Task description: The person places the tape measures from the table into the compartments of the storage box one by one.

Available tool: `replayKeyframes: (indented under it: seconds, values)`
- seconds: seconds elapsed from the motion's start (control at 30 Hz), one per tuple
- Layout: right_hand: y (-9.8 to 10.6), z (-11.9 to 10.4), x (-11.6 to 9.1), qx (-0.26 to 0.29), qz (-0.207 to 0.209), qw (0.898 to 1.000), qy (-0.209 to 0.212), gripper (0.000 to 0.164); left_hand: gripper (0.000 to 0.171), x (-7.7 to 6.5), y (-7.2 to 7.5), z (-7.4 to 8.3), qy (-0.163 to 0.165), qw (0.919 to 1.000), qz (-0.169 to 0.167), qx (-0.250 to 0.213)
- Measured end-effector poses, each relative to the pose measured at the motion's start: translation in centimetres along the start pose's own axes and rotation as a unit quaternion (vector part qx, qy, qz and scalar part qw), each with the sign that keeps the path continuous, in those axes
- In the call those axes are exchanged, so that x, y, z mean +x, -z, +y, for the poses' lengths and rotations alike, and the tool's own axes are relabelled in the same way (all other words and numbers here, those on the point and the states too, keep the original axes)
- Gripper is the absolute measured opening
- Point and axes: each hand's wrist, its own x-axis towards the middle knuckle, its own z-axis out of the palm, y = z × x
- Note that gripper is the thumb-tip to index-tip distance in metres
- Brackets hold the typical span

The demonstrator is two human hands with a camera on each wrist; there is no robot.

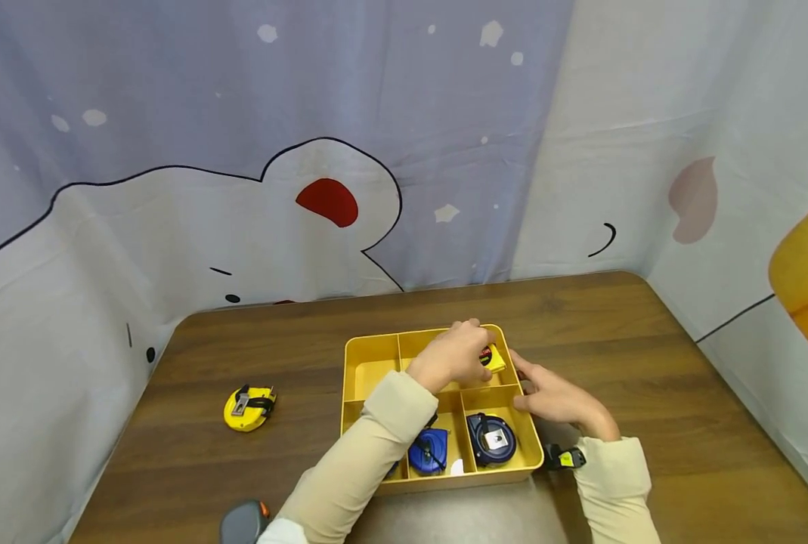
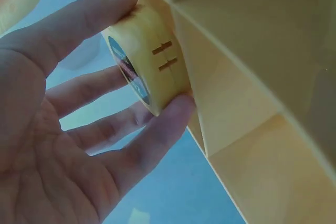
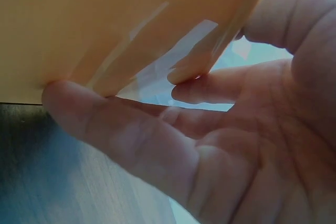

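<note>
A yellow divided box (image 1: 371, 339) sits on the wooden table. Over its back right compartment, my left hand (image 1: 453, 353) grips a yellow tape measure (image 1: 492, 358) with a dark round label. In the left wrist view, thumb and fingers pinch this tape measure (image 2: 163, 61) at its edges, close to a divider. My right hand (image 1: 558, 397) holds the box's right wall, fingers against the outside and thumb at the rim. A dark blue tape measure (image 1: 492, 439) lies in the front right compartment, and a blue one (image 1: 428, 452) in the front middle. The left forearm hides part of the front left compartment.
Left of the box, another yellow tape measure (image 1: 249, 409) lies on the table (image 1: 193, 378). A grey tape measure (image 1: 243, 523) is near the front edge, beside the left sleeve. Behind the table hangs a printed curtain (image 1: 444, 151).
</note>
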Motion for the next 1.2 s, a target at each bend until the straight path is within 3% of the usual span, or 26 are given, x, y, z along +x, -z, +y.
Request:
replayKeyframes:
  seconds: [0.33, 0.73, 0.97, 1.2]
  values:
    - [0.0, -0.4, 0.0, 0.006, -0.013, 1.0, 0.014, 0.081, 0.022, 0.4, -0.8, 0.6, 0.022, 0.9986, -0.007, 0.048]
    - [-0.1, -0.1, -0.1, 0.017, -0.018, 0.999, 0.022, 0.08, 0.003, 1.0, -2.0, 0.5, 0.031, 0.9956, -0.056, 0.068]
    - [-0.3, -0.1, -0.2, 0.03, -0.021, 0.999, 0.021, 0.08, 0.017, 0.8, -2.0, 0.8, 0.048, 0.9936, -0.078, 0.066]
    - [0.0, -0.1, -0.1, 0.008, -0.015, 1.0, 0.017, 0.081, 0.026, -0.1, -0.7, 0.6, 0.03, 0.9971, -0.066, 0.023]
